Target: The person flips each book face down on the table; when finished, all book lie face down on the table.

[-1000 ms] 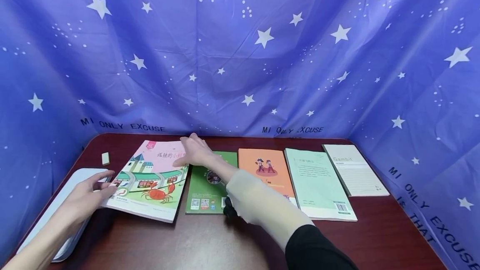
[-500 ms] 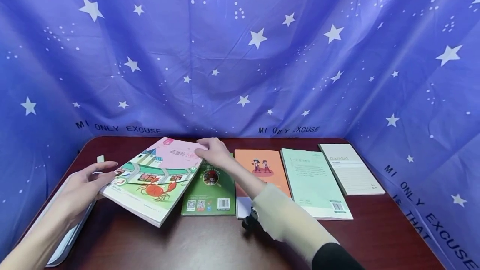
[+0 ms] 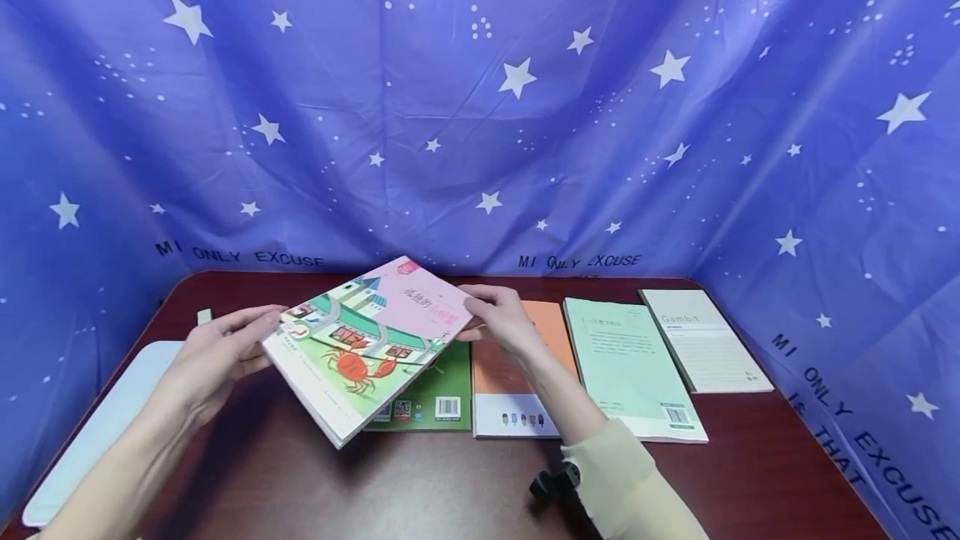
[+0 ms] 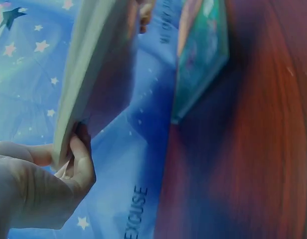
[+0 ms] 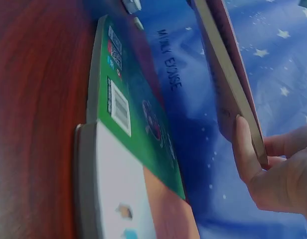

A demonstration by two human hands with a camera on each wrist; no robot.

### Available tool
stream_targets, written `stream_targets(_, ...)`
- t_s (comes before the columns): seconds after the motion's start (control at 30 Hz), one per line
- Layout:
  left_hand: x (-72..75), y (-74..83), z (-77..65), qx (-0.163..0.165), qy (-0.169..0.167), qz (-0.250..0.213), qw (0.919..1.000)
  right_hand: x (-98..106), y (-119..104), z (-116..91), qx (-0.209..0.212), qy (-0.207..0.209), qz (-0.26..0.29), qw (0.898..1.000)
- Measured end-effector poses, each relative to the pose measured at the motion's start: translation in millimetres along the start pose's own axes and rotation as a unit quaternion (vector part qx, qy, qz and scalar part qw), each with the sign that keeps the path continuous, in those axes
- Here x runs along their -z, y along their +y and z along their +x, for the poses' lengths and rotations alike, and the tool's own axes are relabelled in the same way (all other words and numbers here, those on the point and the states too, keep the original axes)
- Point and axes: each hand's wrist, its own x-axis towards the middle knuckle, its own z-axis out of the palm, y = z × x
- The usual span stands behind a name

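Note:
A pink picture book (image 3: 371, 340) with a red crab on its cover is held tilted in the air by both hands. My left hand (image 3: 217, 357) pinches its lower left corner, thumb on the cover and fingers beneath, as the left wrist view (image 4: 49, 179) also shows from the side. At the upper right corner my right hand (image 3: 506, 319) grips the edge; in the right wrist view the book's page edge (image 5: 233, 74) passes between thumb and fingers. Below, the book partly covers a green book (image 3: 450, 386) lying on the table.
To the right of the green book lie an orange book (image 3: 551, 323), a pale green book (image 3: 630, 365) and a cream "Gambit" notebook (image 3: 708, 340). A pale blue case (image 3: 97, 432) lies at the left, with a small white block (image 3: 204, 317) behind it. A starry curtain (image 3: 420, 107) surrounds the table (image 3: 420, 490).
The crab book has been lifted off the table, turned clockwise and carried right, over the green book. My right hand has gone from reaching across it to gripping its corner.

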Motion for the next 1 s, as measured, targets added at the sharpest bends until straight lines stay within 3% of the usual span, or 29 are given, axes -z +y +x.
stream_targets(0.27,-46.5,0.1,16.6,0.016,-0.006,-0.105,0.9943,42.2,2.1,-24.6,-0.001,0.036,0.025,0.999)
stream_targets(0.53,-86.2,-3.3,29.2,0.018,-0.001,-0.139,0.9902,74.2,-5.6,-41.1,0.001,0.048,0.054,0.997)
stream_targets(0.77,-111.2,-7.1,40.0,0.008,0.025,-0.169,0.9853,94.1,-8.2,-50.8,0.004,0.063,0.063,0.996)
stream_targets(1.0,-124.3,-10.7,45.5,-0.003,0.043,-0.178,0.9831,103.3,1.6,-50.3,0.017,0.067,0.063,0.996)
